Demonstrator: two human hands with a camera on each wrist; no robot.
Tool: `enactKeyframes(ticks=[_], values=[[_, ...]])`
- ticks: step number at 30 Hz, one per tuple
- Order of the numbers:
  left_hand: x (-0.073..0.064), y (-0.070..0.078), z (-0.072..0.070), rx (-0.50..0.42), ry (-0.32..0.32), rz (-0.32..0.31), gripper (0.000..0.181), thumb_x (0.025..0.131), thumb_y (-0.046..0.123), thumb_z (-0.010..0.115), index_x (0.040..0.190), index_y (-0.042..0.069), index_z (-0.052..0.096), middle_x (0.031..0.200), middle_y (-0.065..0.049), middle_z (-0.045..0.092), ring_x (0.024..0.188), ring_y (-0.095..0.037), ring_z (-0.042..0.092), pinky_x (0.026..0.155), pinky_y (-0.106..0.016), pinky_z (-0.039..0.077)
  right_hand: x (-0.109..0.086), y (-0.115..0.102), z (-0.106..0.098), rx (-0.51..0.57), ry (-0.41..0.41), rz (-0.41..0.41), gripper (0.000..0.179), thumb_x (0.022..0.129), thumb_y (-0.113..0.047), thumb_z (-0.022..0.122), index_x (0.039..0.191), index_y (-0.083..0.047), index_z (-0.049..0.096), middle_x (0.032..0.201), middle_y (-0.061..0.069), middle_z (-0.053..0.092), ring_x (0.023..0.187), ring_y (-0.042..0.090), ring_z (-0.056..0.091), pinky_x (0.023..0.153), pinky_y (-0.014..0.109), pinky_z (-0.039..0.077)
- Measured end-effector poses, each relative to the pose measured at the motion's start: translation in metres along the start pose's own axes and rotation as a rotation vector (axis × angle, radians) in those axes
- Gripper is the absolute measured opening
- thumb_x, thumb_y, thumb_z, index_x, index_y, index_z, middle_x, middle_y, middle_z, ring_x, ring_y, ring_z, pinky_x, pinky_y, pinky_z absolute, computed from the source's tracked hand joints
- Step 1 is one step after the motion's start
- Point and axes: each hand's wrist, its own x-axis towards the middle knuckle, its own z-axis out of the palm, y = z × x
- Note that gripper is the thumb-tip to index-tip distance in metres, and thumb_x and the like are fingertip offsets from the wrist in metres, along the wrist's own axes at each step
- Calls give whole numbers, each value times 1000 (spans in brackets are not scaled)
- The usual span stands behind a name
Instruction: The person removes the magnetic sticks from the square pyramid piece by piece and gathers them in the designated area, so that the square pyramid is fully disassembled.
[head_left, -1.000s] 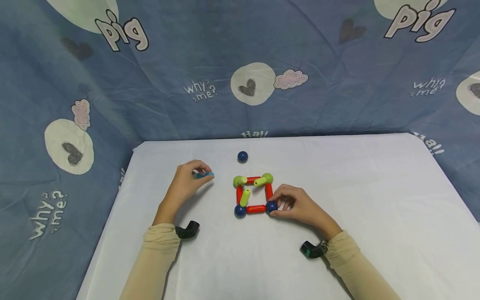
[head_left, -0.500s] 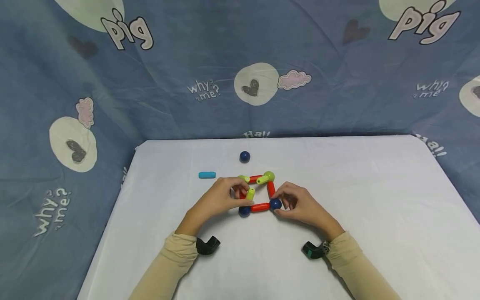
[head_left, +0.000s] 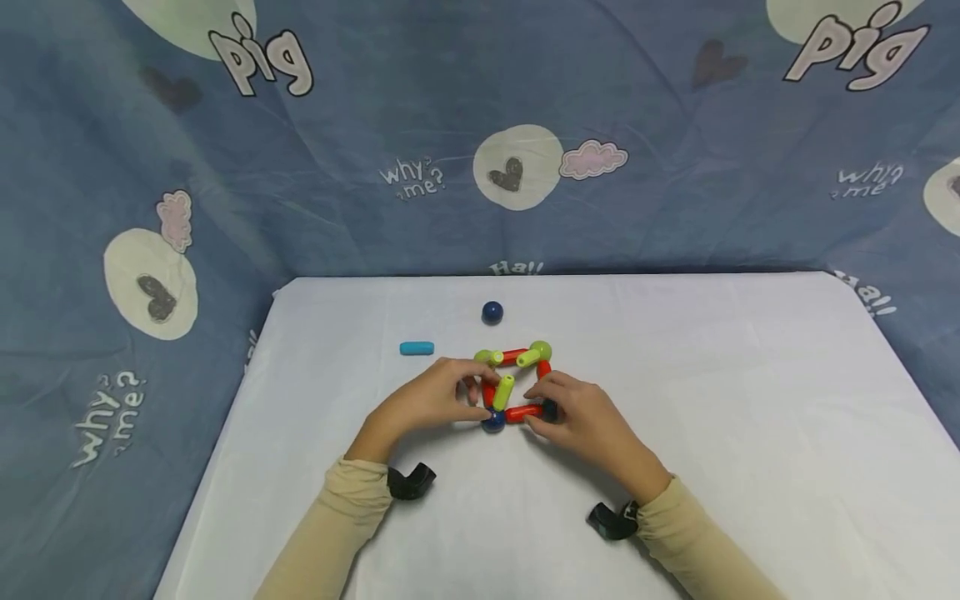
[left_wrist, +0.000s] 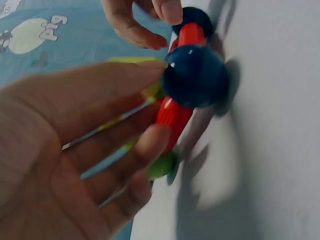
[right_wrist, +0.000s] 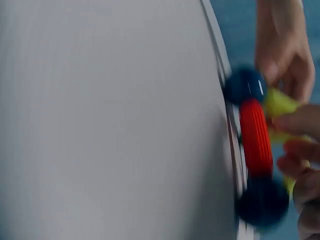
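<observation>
A small four-sided frame of red rods and balls lies on the white-covered counter, around its middle. Its near edge is a red rod running between a near-left blue ball and a near-right blue ball, the latter partly hidden by fingers. At the far corners sit a far-left green ball and a far-right green ball, joined by a far red rod. A yellow-green rod slants up from the near-left blue ball, and two more yellow-green rods are attached at the far corners. The left hand lays its thumb against the near-left blue ball, its other fingers beside the left side of the frame; with the index fingertip hidden in the left wrist view, I cannot tell whether it grasps the corner. The right hand looks released, its thumb and fingers parted about the right end of the near red rod. To the left of the far-left corner a light blue rod lies on the counter, and a loose blue ball sits beyond the frame. Behind the counter hangs a printed blue cloth.
</observation>
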Motion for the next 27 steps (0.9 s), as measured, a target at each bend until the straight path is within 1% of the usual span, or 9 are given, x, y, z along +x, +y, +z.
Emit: enactKeyframes(ticks=[2, 4, 6, 10, 14, 16, 20, 24, 27], values=[[-1, -3, -1, 2, -11, 32, 34, 89, 2, 75, 122, 8, 71, 102, -6, 71, 86, -19, 63, 75, -26, 53, 4, -11, 6, 7, -9, 20, 27, 82, -21, 87, 105, -10, 77, 98, 0, 74, 80, 11, 67, 73, 27, 57], [0, -6, 1, 15, -9, 60, 33, 90, -3, 69, 120, 8, 72, 109, -5, 71, 91, -19, 62, 80, -27, 54, 7, -18, 13, 16, -21, 51, 29, 83, -23, 88, 106, -10, 77, 97, 0, 76, 83, 10, 69, 75, 27, 58], [2, -7, 4, 37, 6, 75, 31, 91, -4, 67, 118, 10, 73, 113, -3, 72, 95, -18, 62, 85, -28, 55, 10, -22, 19, 15, -30, 86, 29, 82, -27, 88, 104, -11, 78, 94, -2, 76, 82, 8, 69, 74, 25, 57], [7, -5, 11, 96, 39, 98, 25, 93, 0, 71, 115, 11, 76, 118, -2, 73, 107, -18, 65, 98, -34, 55, 10, -25, 24, -24, -25, 148, 32, 79, -39, 90, 96, -15, 77, 81, -7, 70, 70, 5, 59, 65, 21, 48], [9, 1, 16, 136, 50, 90, 21, 93, 8, 75, 114, 13, 78, 120, -1, 74, 119, -20, 66, 108, -42, 50, 9, -23, 24, -54, -21, 203, 36, 75, -44, 91, 90, -16, 74, 74, -9, 65, 65, 4, 51, 62, 22, 42], [9, 3, 19, 165, 46, 89, 20, 94, 11, 75, 114, 14, 78, 122, 0, 73, 122, -19, 66, 110, -43, 49, 9, -21, 23, -42, -32, 231, 36, 75, -43, 92, 90, -15, 73, 74, -9, 64, 66, 4, 51, 63, 23, 42], [10, 5, 22, 196, 42, 82, 17, 98, 16, 71, 114, 17, 77, 121, 3, 72, 120, -16, 66, 108, -41, 50, 11, -15, 21, 27, -73, 266, 36, 76, -38, 92, 94, -13, 75, 77, -8, 66, 70, 7, 53, 65, 23, 44], [11, 4, 24, 185, 51, 73, 13, 98, 18, 71, 110, 17, 76, 116, 4, 69, 114, -15, 65, 104, -40, 51, 12, -10, 17, 90, -113, 275, 34, 76, -34, 92, 96, -12, 75, 79, -7, 68, 72, 8, 57, 66, 22, 45], [12, 4, 25, 184, 48, 78, 11, 99, 19, 70, 109, 17, 74, 115, 2, 68, 111, -15, 64, 102, -40, 51, 12, -6, 15, 108, -148, 271, 33, 77, -35, 91, 94, -14, 73, 78, -7, 67, 71, 7, 56, 65, 22, 45]])
